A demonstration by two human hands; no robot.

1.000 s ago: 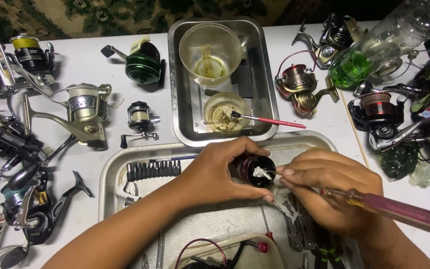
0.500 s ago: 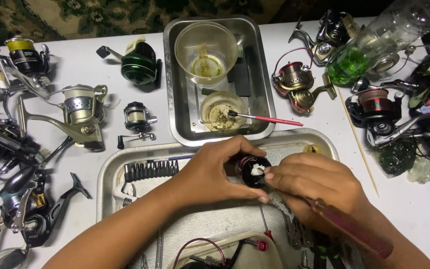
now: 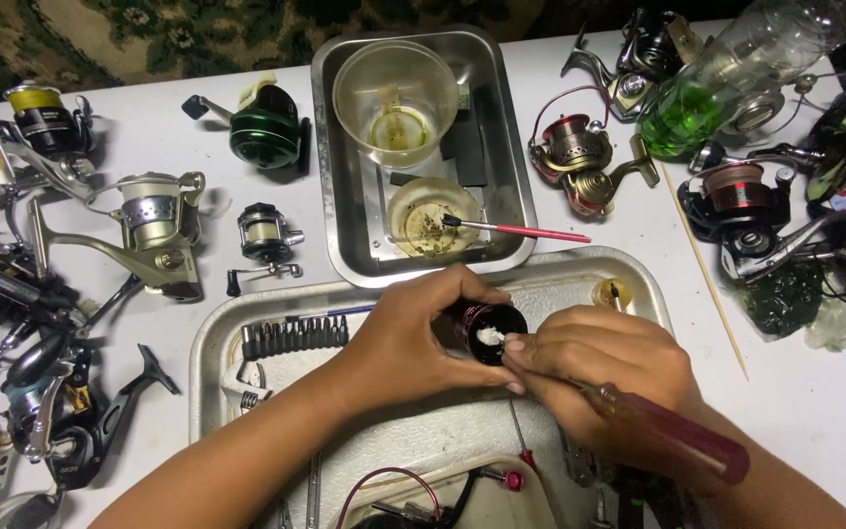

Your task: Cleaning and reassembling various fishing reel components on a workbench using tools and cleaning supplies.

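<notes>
My left hand (image 3: 413,338) grips a small dark round reel part (image 3: 487,328) with a dab of white grease in its opening, holding it over the near metal tray (image 3: 217,343). My right hand (image 3: 604,377) is closed on a screwdriver with a red translucent handle (image 3: 682,431), its tip end at the white dab. The shaft is hidden under my fingers. Both hands touch at the part.
A steel pan (image 3: 511,186) behind holds a clear cup (image 3: 396,98), a small dish (image 3: 433,216) and a red brush (image 3: 521,230). A row of driver bits (image 3: 296,335) lies in the near tray. Several fishing reels lie left (image 3: 154,230) and right (image 3: 580,162); green bottle (image 3: 707,88).
My right hand has drawn closer to the part and turned, so the red handle now points down to the right and looks shorter. My left hand holds the part steady.
</notes>
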